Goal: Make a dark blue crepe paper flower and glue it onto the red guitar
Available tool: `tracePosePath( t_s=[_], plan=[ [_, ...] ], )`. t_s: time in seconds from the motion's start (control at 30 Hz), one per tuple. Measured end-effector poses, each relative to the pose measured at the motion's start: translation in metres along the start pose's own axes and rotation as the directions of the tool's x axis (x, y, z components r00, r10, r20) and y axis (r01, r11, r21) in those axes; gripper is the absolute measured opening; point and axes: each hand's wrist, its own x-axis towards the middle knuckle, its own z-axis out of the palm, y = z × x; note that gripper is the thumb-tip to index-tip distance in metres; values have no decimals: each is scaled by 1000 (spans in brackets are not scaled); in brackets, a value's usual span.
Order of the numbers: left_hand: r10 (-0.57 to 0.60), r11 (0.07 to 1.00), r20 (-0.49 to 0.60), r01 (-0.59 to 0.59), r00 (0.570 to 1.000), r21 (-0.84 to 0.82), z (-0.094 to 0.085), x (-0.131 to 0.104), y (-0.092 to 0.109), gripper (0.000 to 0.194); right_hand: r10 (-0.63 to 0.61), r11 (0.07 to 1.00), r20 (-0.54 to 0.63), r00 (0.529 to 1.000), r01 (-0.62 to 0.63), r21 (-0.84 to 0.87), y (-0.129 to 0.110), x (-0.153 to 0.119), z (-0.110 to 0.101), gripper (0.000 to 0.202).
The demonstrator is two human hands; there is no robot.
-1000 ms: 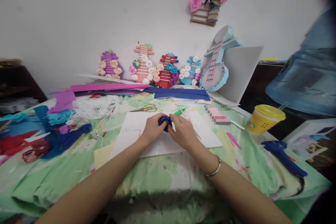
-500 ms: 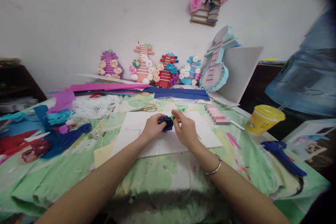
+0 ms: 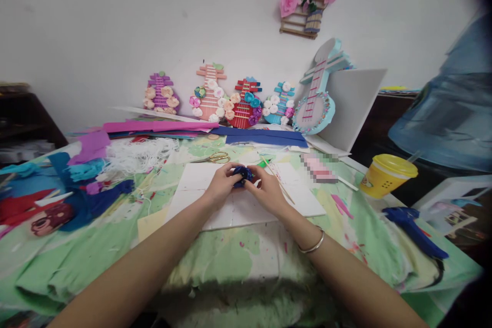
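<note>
Between my hands is a dark blue paper flower (image 3: 242, 174), small and ruffled, held above a white board (image 3: 225, 220). My left hand (image 3: 220, 185) is closed around its left side, thumb toward the middle. From the other side, my right hand (image 3: 268, 189) grips it with thumb and fingers. The fingers hide part of the flower. Just beyond my right hand lies a small bright green object (image 3: 264, 162), its kind too small to tell. Thin wooden sticks (image 3: 286, 193) rest on the board to the right. Gold-handled scissors (image 3: 218, 157) lie behind the board.
White string (image 3: 140, 156) and coloured paper scraps (image 3: 26, 200) cover the left side. Decorated paper instruments (image 3: 242, 105) stand along the wall. At right are a yellow lidded cup (image 3: 388, 177), a blue glue gun (image 3: 417, 233) and a large water bottle (image 3: 449, 107).
My right hand has let go of the green object, which now lies behind it, and has closed on the flower's right side. The flower is turned more upward.
</note>
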Motion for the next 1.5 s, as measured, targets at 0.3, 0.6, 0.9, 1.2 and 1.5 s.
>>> tracePosePath(
  t_s=[0.3,0.6,0.9,1.2,1.5],
  plan=[
    [-28,1000,35,28,999,-1,-2,1,-1,40,57,997,-20,998,-56,49,4,3,0,36],
    [-41,999,2,41,999,-3,-4,2,2,33,44,995,-44,998,-40,90,1,5,-5,39],
    [-18,1000,1,18,1000,2,-4,4,1,27,5,996,-148,989,-18,-85,5,4,-7,22],
    [56,980,-36,-48,998,192,-6,6,-2,34,-79,955,-125,989,39,-295,0,1,-8,9],
    [140,955,6,-137,990,263,-8,9,-4,32,-82,953,-121,989,43,-298,-2,0,-8,12]
  ],
)
